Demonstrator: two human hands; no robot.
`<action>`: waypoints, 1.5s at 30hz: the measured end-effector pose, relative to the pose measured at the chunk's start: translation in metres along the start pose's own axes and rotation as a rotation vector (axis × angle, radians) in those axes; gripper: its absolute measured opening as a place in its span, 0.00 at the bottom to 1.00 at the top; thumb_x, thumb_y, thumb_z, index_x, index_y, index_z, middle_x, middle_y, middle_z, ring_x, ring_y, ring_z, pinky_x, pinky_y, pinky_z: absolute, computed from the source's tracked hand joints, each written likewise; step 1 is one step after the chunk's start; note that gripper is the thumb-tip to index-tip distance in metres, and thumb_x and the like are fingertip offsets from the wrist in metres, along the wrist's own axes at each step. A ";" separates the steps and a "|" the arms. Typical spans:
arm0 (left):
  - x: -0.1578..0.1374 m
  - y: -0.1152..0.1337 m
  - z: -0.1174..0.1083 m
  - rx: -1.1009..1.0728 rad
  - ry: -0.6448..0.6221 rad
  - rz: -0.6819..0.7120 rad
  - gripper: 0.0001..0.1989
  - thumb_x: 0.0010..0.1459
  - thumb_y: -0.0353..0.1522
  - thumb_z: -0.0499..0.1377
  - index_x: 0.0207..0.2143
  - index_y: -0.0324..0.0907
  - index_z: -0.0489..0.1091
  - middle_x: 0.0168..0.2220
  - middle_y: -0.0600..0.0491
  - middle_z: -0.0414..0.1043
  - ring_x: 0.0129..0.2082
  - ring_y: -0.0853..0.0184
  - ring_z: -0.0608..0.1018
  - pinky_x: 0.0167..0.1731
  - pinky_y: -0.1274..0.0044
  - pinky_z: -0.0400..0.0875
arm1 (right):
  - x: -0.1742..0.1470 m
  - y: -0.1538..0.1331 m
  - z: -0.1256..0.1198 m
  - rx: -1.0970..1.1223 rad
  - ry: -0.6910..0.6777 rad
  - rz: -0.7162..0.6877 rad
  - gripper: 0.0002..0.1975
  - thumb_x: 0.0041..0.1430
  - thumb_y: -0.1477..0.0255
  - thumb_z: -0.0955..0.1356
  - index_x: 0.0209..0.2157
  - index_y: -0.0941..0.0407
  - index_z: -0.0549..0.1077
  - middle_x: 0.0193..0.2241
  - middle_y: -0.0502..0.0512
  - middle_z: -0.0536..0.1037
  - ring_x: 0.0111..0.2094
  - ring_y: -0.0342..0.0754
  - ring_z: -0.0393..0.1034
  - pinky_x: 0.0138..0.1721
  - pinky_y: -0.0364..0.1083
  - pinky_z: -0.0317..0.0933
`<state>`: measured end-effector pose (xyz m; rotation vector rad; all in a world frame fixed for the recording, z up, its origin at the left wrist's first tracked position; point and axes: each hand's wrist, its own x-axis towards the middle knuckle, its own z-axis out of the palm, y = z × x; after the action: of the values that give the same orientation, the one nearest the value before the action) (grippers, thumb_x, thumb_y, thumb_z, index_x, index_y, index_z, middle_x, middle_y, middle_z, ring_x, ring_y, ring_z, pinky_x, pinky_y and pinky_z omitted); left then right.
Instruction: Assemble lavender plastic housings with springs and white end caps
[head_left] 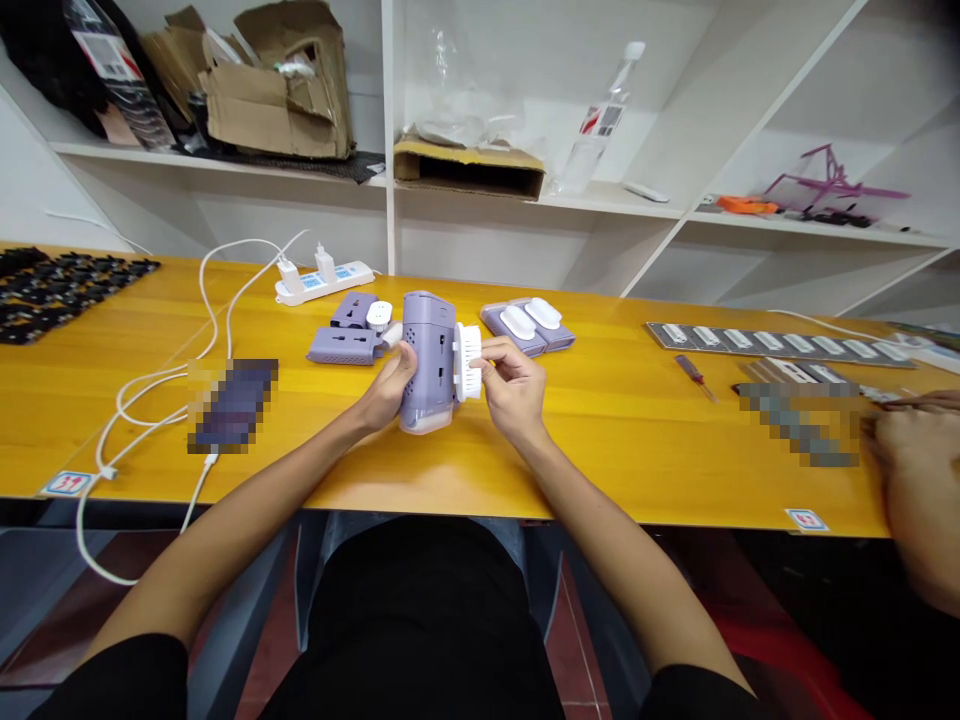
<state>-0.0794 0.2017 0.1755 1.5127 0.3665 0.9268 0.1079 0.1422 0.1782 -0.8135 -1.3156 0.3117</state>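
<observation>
My left hand [388, 388] is closed around the left side of a purple plastic case [429, 350] with a clear bottom edge, held up over the table. Slots show in its face, and small holes dot its side. Against its right side is a white brush [469, 362] with bristles, pinched by the fingers of my right hand [514, 388]; whether it is hooked onto the case I cannot tell. Behind my left hand lie purple slotted parts [343, 345] and a small white brush [379, 316]. Beyond my right hand, two white oval pieces [519, 322] rest on purple parts [556, 338].
A phone [234, 405] with a white cable lies left, near a power strip [330, 282]. On the right are a screwdriver [696, 378], a long grey strip [780, 345] with white pieces, and another person's hand [919, 470]. Shelves [487, 235] stand behind the table.
</observation>
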 end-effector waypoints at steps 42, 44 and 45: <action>-0.001 0.009 0.012 0.252 -0.030 0.162 0.43 0.65 0.65 0.52 0.64 0.41 0.68 0.47 0.42 0.78 0.35 0.62 0.79 0.34 0.72 0.77 | -0.004 -0.003 0.003 -0.148 0.073 -0.142 0.08 0.68 0.69 0.73 0.32 0.52 0.79 0.32 0.52 0.80 0.36 0.49 0.75 0.39 0.50 0.71; 0.000 0.007 0.011 0.274 -0.011 0.166 0.43 0.65 0.65 0.51 0.64 0.40 0.68 0.47 0.42 0.78 0.36 0.62 0.79 0.35 0.71 0.78 | -0.004 -0.003 0.003 -0.166 0.068 -0.139 0.09 0.69 0.69 0.73 0.31 0.52 0.79 0.32 0.52 0.80 0.36 0.50 0.75 0.39 0.50 0.71; 0.001 0.006 0.010 0.287 0.007 0.172 0.43 0.66 0.65 0.52 0.64 0.40 0.68 0.47 0.42 0.78 0.37 0.61 0.79 0.37 0.71 0.78 | -0.004 -0.003 0.003 -0.172 0.061 -0.136 0.09 0.69 0.68 0.73 0.31 0.52 0.79 0.31 0.52 0.80 0.36 0.50 0.75 0.39 0.50 0.71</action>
<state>-0.0734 0.1944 0.1820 1.8258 0.3913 1.0472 0.1032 0.1385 0.1775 -0.8652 -1.3453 0.0656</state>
